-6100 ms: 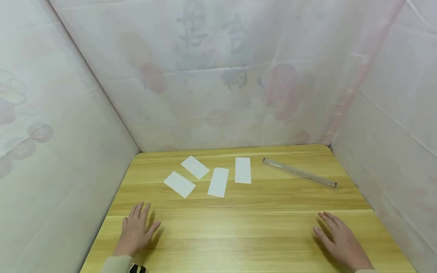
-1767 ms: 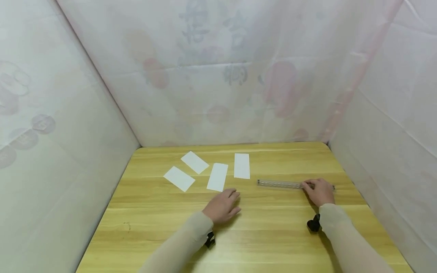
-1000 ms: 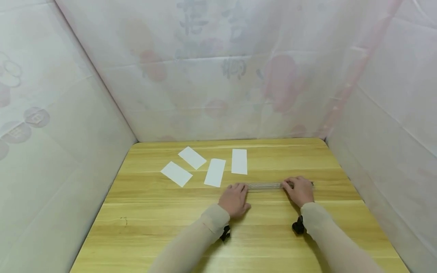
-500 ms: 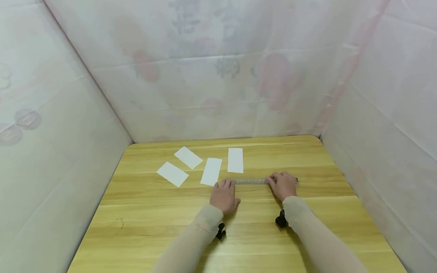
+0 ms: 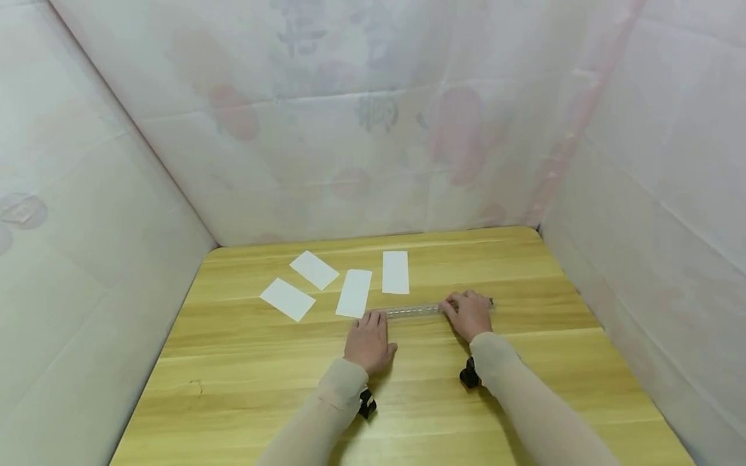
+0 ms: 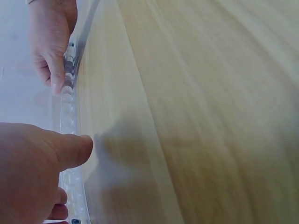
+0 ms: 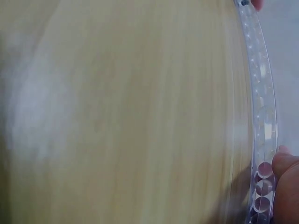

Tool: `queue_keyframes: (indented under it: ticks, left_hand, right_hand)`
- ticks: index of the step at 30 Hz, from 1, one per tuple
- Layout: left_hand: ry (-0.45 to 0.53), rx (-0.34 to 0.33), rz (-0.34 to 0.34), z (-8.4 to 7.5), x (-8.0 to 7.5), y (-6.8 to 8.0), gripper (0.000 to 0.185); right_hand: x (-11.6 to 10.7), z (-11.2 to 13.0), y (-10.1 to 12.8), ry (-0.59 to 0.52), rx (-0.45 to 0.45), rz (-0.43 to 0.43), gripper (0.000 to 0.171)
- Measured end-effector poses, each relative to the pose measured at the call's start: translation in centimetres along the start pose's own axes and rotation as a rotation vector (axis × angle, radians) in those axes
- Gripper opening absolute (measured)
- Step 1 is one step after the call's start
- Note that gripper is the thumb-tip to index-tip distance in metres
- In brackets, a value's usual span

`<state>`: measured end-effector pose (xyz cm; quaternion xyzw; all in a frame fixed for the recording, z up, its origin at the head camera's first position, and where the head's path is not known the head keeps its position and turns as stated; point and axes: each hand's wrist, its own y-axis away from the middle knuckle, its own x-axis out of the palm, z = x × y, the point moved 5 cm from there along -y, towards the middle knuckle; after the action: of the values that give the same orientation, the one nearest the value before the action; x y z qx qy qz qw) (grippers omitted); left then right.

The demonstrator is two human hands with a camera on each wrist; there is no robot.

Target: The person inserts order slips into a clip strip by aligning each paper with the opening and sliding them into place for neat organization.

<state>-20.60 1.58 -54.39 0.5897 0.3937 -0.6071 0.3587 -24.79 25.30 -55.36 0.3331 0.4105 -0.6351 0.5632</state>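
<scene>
Both hands hold one clear ruler [image 5: 415,311] at its two ends, flat on the tabletop [image 5: 408,401]. Left hand [image 5: 368,340] lies palm down, fingers fairly straight, their tips on or at the ruler's left end; in the left wrist view the thumb [image 6: 70,148] stands free beside the strip, so this looks like a press rather than a pinch. Right hand [image 5: 468,313] has its fingers curled over the right end; the left wrist view shows fingertips [image 6: 57,84] bent onto the ruler's edge, so that grip looks clamped on it. Whether the right thumb is under the strip cannot be told.

Reading of the hold: a hand at each end keeps a long thin strip square and stops it from pivoting, and it lies roughly parallel to the near table edge.

Ruler sits mid-tabletop, just on the near side of four white cards. Its left end is close to the near corner of card 3 [image 5: 353,293]; card 4 [image 5: 395,272] lies just beyond it; cards 1 [image 5: 287,299] and 2 [image 5: 314,270] lie further left, apart.

Appearance: transparent plastic, narrow, long. Right wrist view [image 7: 262,116] shows a row of round cut-outs or bubbles along it. Markings too blurred to read.
</scene>
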Motion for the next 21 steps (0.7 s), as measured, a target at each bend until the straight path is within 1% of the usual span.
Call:
queue_keyframes:
  ticks: [4,6,10,12,15,18,21]
  left_hand:
    - [-0.010,-0.002,-0.015,0.1,-0.1,0.5,0.069]
    - [-0.020,-0.003,-0.008,0.1,-0.1,0.9,0.069]
    - [0.005,0.012,-0.002,0.0,-0.5,1.5,0.068]
    - [0.029,0.009,0.001,0.2,-0.7,2.0,0.066]
    - [0.037,0.001,0.001,0.6,-0.9,2.5,0.065]
    - [0.026,0.005,0.002,1.0,-1.1,2.8,0.067]
    - [0.041,0.013,-0.010,1.3,-1.3,2.7,0.066]
  right_hand:
    - [0.2,0.3,0.1,-0.018,-0.024,-0.020,0.023]
    - [0.4,0.3,0.2,-0.019,-0.034,-0.023,0.022]
    - [0.5,0.5,0.4,0.006,-0.033,-0.028,0.019]
    - [0.8,0.6,0.6,0.012,-0.036,-0.023,0.018]
    - [1.1,1.1,0.8,0.000,-0.050,-0.016,0.018]
    - [1.2,1.6,0.7,-0.003,-0.051,-0.016,0.018]
    - [1.0,2.0,0.5,0.015,-0.046,-0.037,0.018]
